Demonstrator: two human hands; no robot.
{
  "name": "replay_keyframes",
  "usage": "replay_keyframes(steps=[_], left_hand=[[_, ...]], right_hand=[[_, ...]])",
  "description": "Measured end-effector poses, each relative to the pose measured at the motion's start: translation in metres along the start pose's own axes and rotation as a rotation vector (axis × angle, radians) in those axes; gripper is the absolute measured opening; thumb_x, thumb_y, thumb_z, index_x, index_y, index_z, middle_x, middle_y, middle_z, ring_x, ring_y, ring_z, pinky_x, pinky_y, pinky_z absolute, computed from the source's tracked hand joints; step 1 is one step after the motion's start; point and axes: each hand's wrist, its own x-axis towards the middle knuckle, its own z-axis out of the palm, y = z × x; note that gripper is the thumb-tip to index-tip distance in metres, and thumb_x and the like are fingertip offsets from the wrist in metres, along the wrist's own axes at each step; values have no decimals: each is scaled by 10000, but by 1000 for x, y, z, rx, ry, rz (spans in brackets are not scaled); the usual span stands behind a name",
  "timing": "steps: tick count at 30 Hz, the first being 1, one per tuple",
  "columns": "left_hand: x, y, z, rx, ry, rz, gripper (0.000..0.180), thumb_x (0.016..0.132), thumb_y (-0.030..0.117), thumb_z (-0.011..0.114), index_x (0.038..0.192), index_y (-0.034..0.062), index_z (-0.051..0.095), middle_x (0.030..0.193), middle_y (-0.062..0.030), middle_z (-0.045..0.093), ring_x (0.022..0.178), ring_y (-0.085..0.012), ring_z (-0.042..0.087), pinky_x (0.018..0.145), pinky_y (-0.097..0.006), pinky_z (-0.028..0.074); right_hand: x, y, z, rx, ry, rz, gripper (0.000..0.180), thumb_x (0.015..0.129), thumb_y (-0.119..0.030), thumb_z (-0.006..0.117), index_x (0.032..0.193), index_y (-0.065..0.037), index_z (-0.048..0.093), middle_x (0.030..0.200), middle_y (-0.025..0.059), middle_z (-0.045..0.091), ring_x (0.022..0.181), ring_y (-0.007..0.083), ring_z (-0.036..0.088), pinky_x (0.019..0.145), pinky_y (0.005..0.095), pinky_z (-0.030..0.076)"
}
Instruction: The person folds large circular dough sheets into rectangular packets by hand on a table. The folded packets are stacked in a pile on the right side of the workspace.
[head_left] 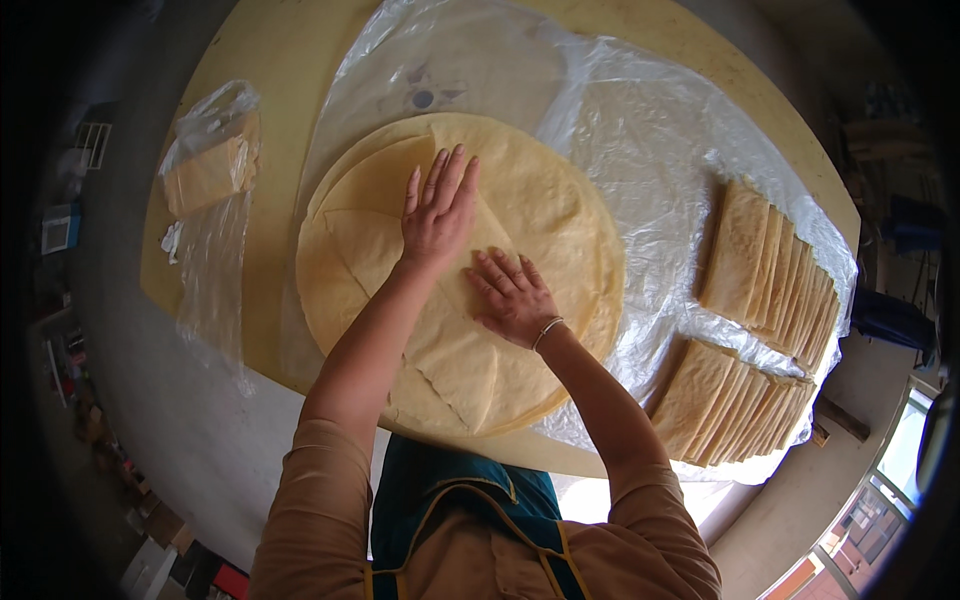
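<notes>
A wide stack of thin, round, pale-tan flatbread sheets [560, 220] lies on clear plastic in front of me. Its top layer shows folds and a ragged tear toward the near edge. Flat on the upper middle of the stack rests my left hand [438, 215], fingers stretched out and pointing away. My right hand [512, 300] lies lower and to the right on the same sheet, fingers spread, with a thin bracelet at its wrist. Neither hand grips anything. What lies under the palms is hidden.
Two rows of folded sheets, a far row [770, 265] and a near row [730, 405], lean on the plastic film [650, 130] at the right. A clear bag of folded sheets [212, 170] is at the left of the yellowish table [275, 90]. My apron touches the near edge.
</notes>
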Motion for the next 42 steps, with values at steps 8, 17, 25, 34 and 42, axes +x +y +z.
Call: replay_keyframes(steps=[8,17,25,34,42], left_hand=[[-17,-9,23,-86,-233,33,858,915,498,691,1608,113,365,1708,-80,283,1582,-245,250,1276,-490,221],[-24,-10,-17,-111,-232,75,797,919,431,701,1577,107,389,1689,-101,301,1556,-249,299,1236,-596,237],[-228,6,-141,-433,-650,342,797,715,194,776,1460,62,525,1598,-139,434,1477,-292,431,1182,-546,347],[-267,2,-125,-541,-501,334,824,645,204,834,1411,62,566,1562,-146,461,1451,-327,444,1178,-525,368],[-283,-9,-104,-614,-349,361,560,764,63,758,1313,26,652,1498,-148,540,1387,-353,515,1117,-497,452]], right_hand=[[-15,6,10,2,-87,-42,772,1007,-598,508,1662,-277,256,1751,-6,178,1615,187,135,1307,508,51],[-62,16,-8,209,205,112,571,957,-352,677,1460,-119,539,1632,93,386,1480,273,395,1188,477,357],[-100,19,-19,393,-71,668,291,823,-219,837,994,-65,658,899,104,727,847,303,720,765,417,568],[-124,19,23,1275,-34,841,254,887,-41,759,1051,0,570,843,147,695,814,233,733,534,295,542],[-144,-13,26,1407,28,826,167,966,-70,677,1101,-24,589,934,164,708,708,190,712,532,299,564]])
